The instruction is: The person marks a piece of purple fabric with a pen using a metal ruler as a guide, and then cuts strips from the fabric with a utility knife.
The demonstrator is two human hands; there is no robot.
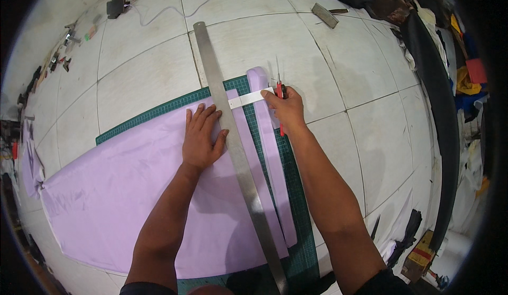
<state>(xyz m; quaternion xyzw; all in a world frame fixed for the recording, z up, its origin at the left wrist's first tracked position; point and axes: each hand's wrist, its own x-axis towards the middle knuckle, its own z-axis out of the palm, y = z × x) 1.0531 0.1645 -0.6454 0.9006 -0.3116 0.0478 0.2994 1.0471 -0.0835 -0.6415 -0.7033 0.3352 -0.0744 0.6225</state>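
A long metal ruler (227, 115) lies aslant over lilac fabric (121, 194), which rests on a green cutting mat (153, 117). My left hand (201, 139) presses flat on the fabric, its fingers spread and touching the ruler's left edge. In my right hand (287, 107) is a short white strip (246, 99), pinched by thumb and fingers; its left end meets the ruler. The same hand also holds a slim red-handled tool (281, 120) with a thin pointed tip. A separate lilac fabric strip (272, 165) lies under the white strip, right of the main piece.
Pale floor tiles (370, 136) surround the mat. A metal block (324, 16) sits at the far right, and a dark adapter with a cable (116, 7) at the far left. A long black roll (447, 152) and heaped cloth line the right side.
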